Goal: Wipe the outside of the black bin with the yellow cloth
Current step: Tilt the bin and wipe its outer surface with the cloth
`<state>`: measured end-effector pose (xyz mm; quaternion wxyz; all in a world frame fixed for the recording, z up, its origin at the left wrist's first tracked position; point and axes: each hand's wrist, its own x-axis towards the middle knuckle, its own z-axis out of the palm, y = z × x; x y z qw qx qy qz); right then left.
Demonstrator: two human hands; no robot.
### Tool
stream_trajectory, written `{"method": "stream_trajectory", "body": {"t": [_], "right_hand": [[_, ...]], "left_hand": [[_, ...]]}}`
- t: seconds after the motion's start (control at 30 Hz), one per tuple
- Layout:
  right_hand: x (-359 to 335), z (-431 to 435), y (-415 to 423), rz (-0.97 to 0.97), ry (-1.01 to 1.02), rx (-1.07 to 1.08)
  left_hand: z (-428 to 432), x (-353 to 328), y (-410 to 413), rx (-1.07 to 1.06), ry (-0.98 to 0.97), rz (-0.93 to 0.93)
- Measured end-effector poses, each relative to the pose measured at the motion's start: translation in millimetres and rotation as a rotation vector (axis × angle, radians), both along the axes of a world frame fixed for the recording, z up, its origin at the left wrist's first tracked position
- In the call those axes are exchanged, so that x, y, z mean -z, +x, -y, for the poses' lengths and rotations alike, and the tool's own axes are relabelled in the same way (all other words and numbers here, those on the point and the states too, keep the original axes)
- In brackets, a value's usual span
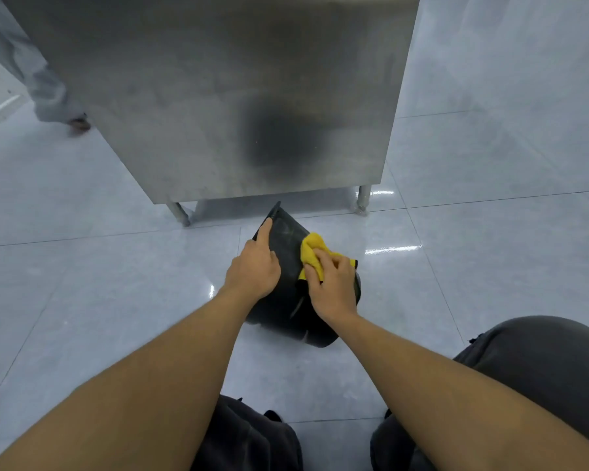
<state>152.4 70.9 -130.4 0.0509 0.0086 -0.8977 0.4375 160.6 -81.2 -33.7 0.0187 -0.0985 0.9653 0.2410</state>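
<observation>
Two big surfaces fill the view: a pale tiled floor (pixel 116 283) and, at twelve o'clock, a steel cabinet (pixel 235 96) on short legs, its panel carrying a dark blurred reflection. Someone's trouser leg and shoe (pixel 79 123) show at ten o'clock, well apart from the work. At six o'clock the person's own dark-trousered knees frame the scene, so they appear to be crouching or sitting low. Next in size is the bin (pixel 286 246) — black, tipped over on the floor just in front of the cabinet, one end pointing toward eleven o'clock and the other toward five; which end is the mouth I cannot tell. The left hand (pixel 255 266) lies on its nine o'clock side, fingers folded over the edge and the forefinger stretched along the rim, steadying it. The right hand (pixel 330 280) presses the cloth (pixel 312 251) — yellow, bunched — onto the upturned wall at the three o'clock side, fingers curled down over the fabric and holding it in place. I judge the wiping step to be under way, with only this one face under the cloth. The next move likely calls for firm strokes along the wall while the left hand holds the bin from sliding, then a roll of the bin to bring the unwiped sides up.
</observation>
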Motion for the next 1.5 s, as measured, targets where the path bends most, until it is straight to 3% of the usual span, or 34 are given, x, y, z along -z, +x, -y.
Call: {"method": "stream_trajectory", "body": {"t": [0.13, 0.23, 0.33, 0.43, 0.57, 0.7, 0.8, 1.0, 1.13, 1.33, 1.5], "right_hand": [[6.5, -11.8, -5.8, 0.208, 0.003, 0.117], [-4.3, -3.2, -2.4, 0.088, 0.007, 0.044], [-26.3, 18.8, 4.0, -0.078, -0.084, -0.167], [-30.7, 23.9, 4.8, -0.113, -0.100, -0.270], [-19.4, 12.9, 6.2, -0.064, -0.104, -0.132], [-4.8, -8.9, -2.4, 0.173, -0.055, 0.132], [-3.1, -18.8, -4.5, 0.266, 0.006, 0.184], [-29.3, 22.8, 3.2, -0.185, -0.104, -0.176], [-34.6, 32.6, 1.6, -0.211, -0.050, -0.191], [-8.8, 0.6, -5.3, 0.160, 0.107, 0.095], [-3.8, -13.6, -0.3, 0.474, -0.105, 0.331]], "left_hand": [[1.5, 2.8, 0.4, -0.039, 0.141, 0.020], [4.8, 3.7, -0.5, -0.024, 0.142, 0.013], [4.7, 2.2, -2.7, 0.021, 0.172, 0.018], [2.8, -1.7, -3.5, 0.052, 0.207, 0.019], [6.2, -0.1, -0.9, 0.083, 0.210, 0.000], [8.5, 1.1, 2.1, 0.008, 0.277, 0.063], [9.3, 1.2, 3.0, 0.016, 0.280, 0.081], [7.9, 1.9, 5.6, 0.094, 0.188, 0.006], [12.5, 3.6, 8.1, 0.160, 0.159, -0.020], [18.5, 3.5, 10.9, 0.095, 0.188, 0.046], [5.6, 2.2, 9.3, 0.085, 0.121, 0.009]]}}
